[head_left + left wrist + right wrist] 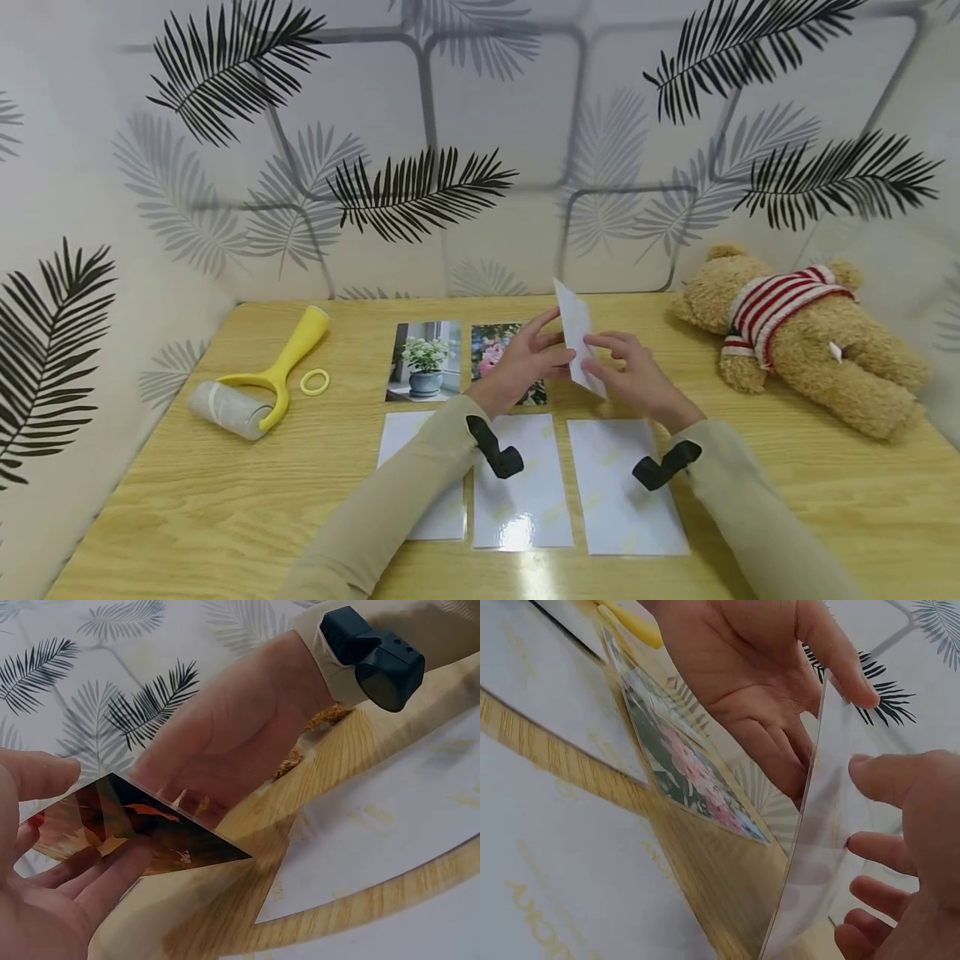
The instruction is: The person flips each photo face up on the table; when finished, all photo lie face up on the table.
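Both arms [423, 487] forward: left hand [519, 365] pinches tilted card [576, 325], right hand [639, 375] loosely spread, touching white side.

wall [502, 108]: pale, black and grey leaves [423, 192] | table [202, 500]: yellowish wood grain | light: glare [537, 579]

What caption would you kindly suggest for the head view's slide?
Left hand holding a card, right hand at its white side, three white cards nearer on the wooden table.
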Demonstrator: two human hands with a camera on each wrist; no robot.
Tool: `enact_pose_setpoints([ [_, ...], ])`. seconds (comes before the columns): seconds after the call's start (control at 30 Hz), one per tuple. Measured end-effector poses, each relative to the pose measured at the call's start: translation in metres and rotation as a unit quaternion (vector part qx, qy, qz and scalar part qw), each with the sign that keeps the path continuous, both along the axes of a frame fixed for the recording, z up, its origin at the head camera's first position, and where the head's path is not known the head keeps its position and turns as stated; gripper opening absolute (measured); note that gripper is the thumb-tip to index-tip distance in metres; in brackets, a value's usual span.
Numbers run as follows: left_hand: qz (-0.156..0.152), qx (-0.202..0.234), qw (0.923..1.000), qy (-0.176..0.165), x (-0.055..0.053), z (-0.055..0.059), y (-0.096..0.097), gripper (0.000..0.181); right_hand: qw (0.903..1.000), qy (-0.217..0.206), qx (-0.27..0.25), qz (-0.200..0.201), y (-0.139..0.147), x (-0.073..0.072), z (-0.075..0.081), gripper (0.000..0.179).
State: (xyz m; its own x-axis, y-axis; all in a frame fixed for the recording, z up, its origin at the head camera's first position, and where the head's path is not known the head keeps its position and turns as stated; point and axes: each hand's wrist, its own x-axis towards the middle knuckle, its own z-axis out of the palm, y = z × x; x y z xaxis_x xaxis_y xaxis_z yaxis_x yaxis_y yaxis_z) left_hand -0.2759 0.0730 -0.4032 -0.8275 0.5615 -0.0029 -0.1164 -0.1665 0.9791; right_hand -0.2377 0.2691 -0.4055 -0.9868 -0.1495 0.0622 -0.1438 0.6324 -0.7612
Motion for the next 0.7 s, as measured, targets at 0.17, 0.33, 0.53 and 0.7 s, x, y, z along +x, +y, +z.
enact_pose_setpoints([
  [0.17, -0.028, -0.020, 0.9992, 0.019, 0.002, 0.001, 0.003, 0.065, 0.9956, -0.055, -0.070, 0.028, -0.005, 0.004, 0.006, 0.065],
  [0.33, -0.078, -0.053, 0.9946, 0.044, 0.003, -0.001, 0.002, 0.064, 0.9894, -0.057, -0.122, 0.054, -0.005, 0.008, 0.011, 0.069],
  [0.53, -0.105, -0.076, 0.9897, 0.061, 0.005, -0.006, 0.003, 0.062, 0.9791, -0.061, -0.183, 0.063, -0.002, 0.010, 0.018, 0.067],
  [0.7, -0.077, -0.139, 0.9804, 0.116, 0.005, -0.012, 0.011, 0.058, 0.9743, -0.054, -0.211, 0.057, 0.005, 0.012, 0.024, 0.061],
])
